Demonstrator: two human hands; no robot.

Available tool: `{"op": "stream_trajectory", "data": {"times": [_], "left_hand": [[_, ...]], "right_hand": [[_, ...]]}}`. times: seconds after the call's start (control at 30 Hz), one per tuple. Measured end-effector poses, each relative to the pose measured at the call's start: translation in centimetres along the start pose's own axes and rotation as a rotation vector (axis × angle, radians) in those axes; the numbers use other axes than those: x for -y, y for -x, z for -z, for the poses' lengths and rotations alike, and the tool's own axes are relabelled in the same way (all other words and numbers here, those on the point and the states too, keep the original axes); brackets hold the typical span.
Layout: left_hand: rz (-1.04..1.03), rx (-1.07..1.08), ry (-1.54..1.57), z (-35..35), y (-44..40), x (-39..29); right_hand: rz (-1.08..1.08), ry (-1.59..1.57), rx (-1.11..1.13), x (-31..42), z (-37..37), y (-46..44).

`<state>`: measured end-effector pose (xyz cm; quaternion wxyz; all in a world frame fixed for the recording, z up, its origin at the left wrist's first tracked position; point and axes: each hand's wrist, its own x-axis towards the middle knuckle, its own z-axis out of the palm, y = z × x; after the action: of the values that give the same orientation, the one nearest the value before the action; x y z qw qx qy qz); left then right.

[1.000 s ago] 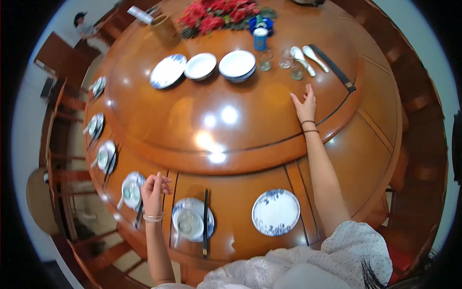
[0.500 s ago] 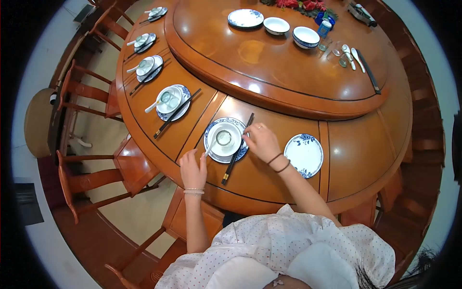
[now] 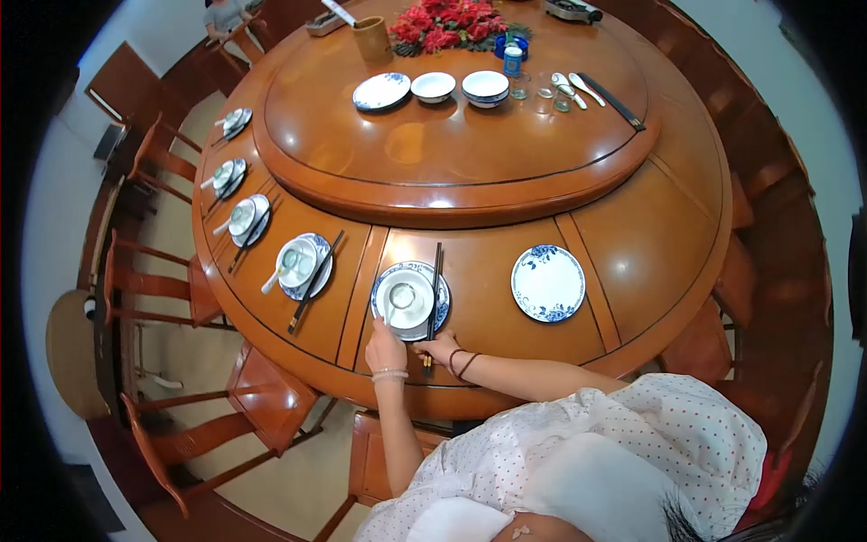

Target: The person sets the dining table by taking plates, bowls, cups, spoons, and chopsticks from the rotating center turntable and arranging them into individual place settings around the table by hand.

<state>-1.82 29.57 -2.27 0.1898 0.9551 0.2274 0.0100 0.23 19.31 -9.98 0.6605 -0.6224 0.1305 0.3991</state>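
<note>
A blue-patterned plate (image 3: 442,312) bears a white bowl (image 3: 417,315) with a small glass (image 3: 402,295) inside. My left hand (image 3: 386,349) is at the setting's lower left, its fingers closed round the handle end of a white spoon (image 3: 388,312). Black chopsticks (image 3: 437,280) lie over the plate's right side. My right hand (image 3: 438,348) is closed at their lower part, below the plate. Farther right lies a bare patterned plate (image 3: 548,284).
More place settings, such as one with a plate (image 3: 320,257), line the left edge. The raised turntable (image 3: 406,217) holds stacked bowls (image 3: 486,86), glasses, spoons and red flowers (image 3: 447,23). Wooden chairs (image 3: 271,397) surround the table; a person (image 3: 226,16) is at the far left.
My right hand has come from over the turntable, past the plate's right side, to the chopsticks' lower part. My left hand has moved to the spoon's handle. The view has shifted.
</note>
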Motion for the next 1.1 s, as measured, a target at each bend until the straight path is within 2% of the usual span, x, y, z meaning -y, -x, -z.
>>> {"op": "stream_trajectory", "data": {"times": [0.07, 0.1, 0.17, 0.23, 0.33, 0.43, 0.57, 0.8, 0.97, 1.07, 1.1], "left_hand": [[-0.002, -0.063, 0.064, 0.7, 0.7, 0.1], [-0.016, -0.06, 0.057, 1.2, 1.1, 0.2], [0.045, -0.148, 0.199, 1.5, 2.2, 0.7], [0.032, -0.217, 0.241, 1.7, 3.2, 1.0], [0.146, -0.301, 0.378, 2.0, 4.1, 0.9], [0.153, -0.342, 0.341, 1.2, 4.6, 0.5], [0.167, -0.32, 0.317, 0.0, 4.2, 0.5], [0.013, -0.309, 0.251, 0.0, 2.8, -0.4], [-0.004, -0.239, 0.227, -0.7, 2.2, 0.1], [-0.048, -0.202, 0.175, -0.7, 1.9, 0.0], [-0.05, -0.189, 0.161, -0.8, 1.7, 0.1]], "right_hand": [[-0.05, -0.249, -0.096, 0.4, -0.8, -0.6], [-0.045, -0.264, -0.1, 0.8, -1.0, -0.7], [-0.166, -0.308, -0.221, 0.9, -0.8, -0.2], [-0.158, -0.287, -0.2, -0.3, -0.5, -0.2], [-0.043, -0.144, -0.186, -0.6, 0.6, 0.8], [-0.029, -0.117, -0.129, -0.4, 2.2, 2.5], [-0.042, -0.071, -0.062, 0.2, 2.8, 3.2], [-0.01, -0.085, -0.015, 1.0, 2.4, 3.2], [0.01, -0.119, 0.0, 0.7, 2.7, 2.2], [-0.075, -0.165, 0.182, 0.6, 3.3, 0.8], [-0.075, -0.164, 0.176, 1.0, 3.5, 0.7]]}}
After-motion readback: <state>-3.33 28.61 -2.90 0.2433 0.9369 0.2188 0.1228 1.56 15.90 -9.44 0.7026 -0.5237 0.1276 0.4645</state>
